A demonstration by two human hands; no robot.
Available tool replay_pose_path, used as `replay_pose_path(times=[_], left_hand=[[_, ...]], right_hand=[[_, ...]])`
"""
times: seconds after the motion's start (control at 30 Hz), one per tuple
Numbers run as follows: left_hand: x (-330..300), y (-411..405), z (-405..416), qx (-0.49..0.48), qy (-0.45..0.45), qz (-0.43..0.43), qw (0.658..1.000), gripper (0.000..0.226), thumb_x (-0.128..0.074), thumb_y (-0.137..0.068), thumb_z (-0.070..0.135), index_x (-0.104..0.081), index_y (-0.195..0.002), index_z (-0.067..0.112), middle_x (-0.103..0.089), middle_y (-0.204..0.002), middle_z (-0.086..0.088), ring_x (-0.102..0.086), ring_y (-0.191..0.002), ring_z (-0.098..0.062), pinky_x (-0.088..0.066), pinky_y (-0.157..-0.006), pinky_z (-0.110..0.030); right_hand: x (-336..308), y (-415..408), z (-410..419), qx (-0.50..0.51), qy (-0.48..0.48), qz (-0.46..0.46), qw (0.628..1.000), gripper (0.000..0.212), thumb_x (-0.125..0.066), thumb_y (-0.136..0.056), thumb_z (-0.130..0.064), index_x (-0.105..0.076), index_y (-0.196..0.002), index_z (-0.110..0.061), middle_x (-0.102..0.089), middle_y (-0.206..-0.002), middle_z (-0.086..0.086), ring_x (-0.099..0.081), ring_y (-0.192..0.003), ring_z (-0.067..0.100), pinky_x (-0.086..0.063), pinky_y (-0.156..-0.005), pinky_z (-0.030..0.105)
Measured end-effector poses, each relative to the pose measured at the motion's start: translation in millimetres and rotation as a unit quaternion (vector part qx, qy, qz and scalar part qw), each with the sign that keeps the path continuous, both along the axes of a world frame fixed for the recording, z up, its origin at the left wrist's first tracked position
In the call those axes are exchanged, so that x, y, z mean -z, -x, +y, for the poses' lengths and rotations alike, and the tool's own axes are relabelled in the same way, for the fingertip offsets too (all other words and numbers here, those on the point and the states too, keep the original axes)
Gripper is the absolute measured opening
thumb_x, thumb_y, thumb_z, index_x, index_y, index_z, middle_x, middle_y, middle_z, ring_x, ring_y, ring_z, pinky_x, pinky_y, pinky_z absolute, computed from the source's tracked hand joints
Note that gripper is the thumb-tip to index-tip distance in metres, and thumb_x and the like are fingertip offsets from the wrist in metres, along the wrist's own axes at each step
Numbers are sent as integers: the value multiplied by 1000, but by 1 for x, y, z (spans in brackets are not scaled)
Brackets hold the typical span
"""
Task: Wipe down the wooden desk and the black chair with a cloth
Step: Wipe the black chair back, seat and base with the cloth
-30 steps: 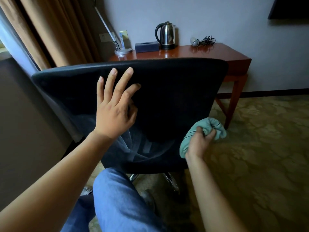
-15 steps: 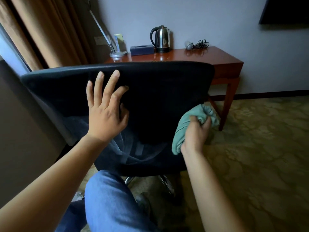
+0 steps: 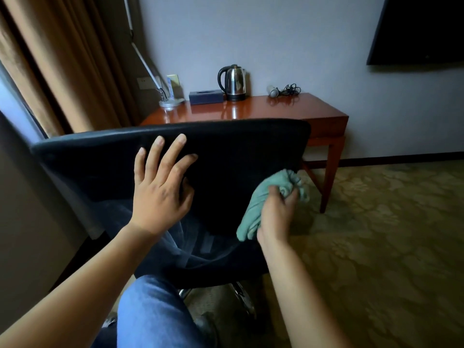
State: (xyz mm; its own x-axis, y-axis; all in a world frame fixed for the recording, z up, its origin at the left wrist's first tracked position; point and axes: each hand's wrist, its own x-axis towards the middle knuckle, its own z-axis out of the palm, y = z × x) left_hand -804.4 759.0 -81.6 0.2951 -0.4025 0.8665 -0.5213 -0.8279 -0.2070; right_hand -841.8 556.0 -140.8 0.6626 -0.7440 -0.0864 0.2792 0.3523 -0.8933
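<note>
Black mesh-back office chair (image 3: 226,151) fills frame centre, back turned to camera. Left hand (image 3: 160,189) lies flat on the backrest at about 9 o'clock of centre, fingers (image 3: 157,151) straight and spread, holding nothing, likely steadying the chair. Right hand (image 3: 275,214) at 4 o'clock grips a bunched teal cloth (image 3: 266,197), fingers curled round it, pressed at the backrest's right edge. Step in hand: wiping the chair back (seat and base hidden, can't tell if cleaned). Glossy red-brown wooden desk (image 3: 288,109) stands at 12 o'clock behind the chair; steel kettle (image 3: 233,82), dark tissue box (image 3: 206,97), lamp base (image 3: 169,103) and a corded item (image 3: 282,90) sit on its tabletop. Whether the tabletop was wiped, cannot tell; judged roughly mid-task.
</note>
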Motion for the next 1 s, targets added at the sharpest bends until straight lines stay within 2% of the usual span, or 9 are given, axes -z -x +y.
replay_pose_path(times=[0.1, 0.2, 0.3, 0.4, 0.5, 0.6, 0.73, 0.87, 1.0], left_hand=[[-2, 2, 0, -3, -7, 9, 1000, 65, -70, -78, 17, -48, -140, 18, -34, -162, -9, -16, -153, -32, -3, -125, -47], [-4, 3, -1, -5, -10, 6, 1000, 65, -71, -78, 16, -49, -140, 19, -33, -162, -7, -15, -153, -31, -2, -125, -45], [-1, 4, -2, -3, -8, 7, 1000, 67, -73, -77, 15, -48, -139, 19, -33, -162, -6, -14, -153, -30, -2, -125, -44], [-4, 4, -1, 1, -12, 11, 1000, 70, -74, -77, 15, -47, -141, 19, -31, -163, -6, -15, -153, -31, -1, -125, -43], [-3, 5, -4, 1, -15, 14, 1000, 68, -72, -76, 12, -49, -140, 18, -32, -163, -7, -16, -153, -32, -2, -125, -43], [0, 6, -6, 1, -16, 9, 1000, 69, -71, -73, 11, -50, -139, 18, -33, -162, -8, -13, -153, -30, -3, -125, -44], [1, 4, -3, 0, -11, 5, 1000, 69, -71, -74, 11, -48, -139, 19, -33, -162, -8, -13, -153, -32, -3, -125, -45], [1, 3, -3, 6, -4, 4, 1000, 66, -71, -76, 13, -48, -139, 18, -33, -162, -9, -13, -152, -33, -1, -125, -45], [1, 4, -3, 13, -5, 14, 1000, 66, -71, -76, 14, -48, -139, 18, -32, -162, -9, -12, -153, -32, 0, -125, -44]], right_hand=[[-65, 8, -3, 29, 69, -79, 994, 43, -55, -92, -23, -52, -129, -45, -57, -137, -5, -60, -121, 14, -50, -104, 43], [-78, 12, -2, 67, 124, -113, 984, 39, -55, -92, -23, -52, -105, -59, -61, -126, -9, -63, -112, 8, -54, -96, 35], [-20, -1, -4, 73, 118, -86, 987, 38, -54, -99, -22, -47, -122, -51, -58, -131, -10, -61, -116, 9, -52, -100, 36], [66, -15, 11, 43, 11, 33, 998, 58, -51, -103, -26, -26, -155, -35, -42, -153, 1, -49, -136, 26, -41, -113, 47], [129, -22, 48, -4, -119, 151, 981, 63, -49, -104, -32, -17, -158, -31, -31, -161, 12, -43, -140, 35, -40, -113, 52], [148, -23, 94, -72, -191, 189, 960, 63, -50, -103, -31, -20, -158, -27, -32, -160, 14, -47, -135, 38, -43, -107, 47], [134, -20, 101, -111, -200, 170, 959, 66, -55, -99, -33, -24, -157, -30, -43, -149, 7, -54, -127, 36, -47, -99, 42], [65, -20, 23, 29, -124, 37, 991, 70, -56, -98, -27, -21, -157, -35, -40, -156, 6, -51, -132, 29, -43, -111, 52], [3, -10, -32, 70, -33, -41, 996, 65, -51, -102, -19, -20, -159, -27, -43, -147, -3, -51, -123, 15, -48, -94, 29]])
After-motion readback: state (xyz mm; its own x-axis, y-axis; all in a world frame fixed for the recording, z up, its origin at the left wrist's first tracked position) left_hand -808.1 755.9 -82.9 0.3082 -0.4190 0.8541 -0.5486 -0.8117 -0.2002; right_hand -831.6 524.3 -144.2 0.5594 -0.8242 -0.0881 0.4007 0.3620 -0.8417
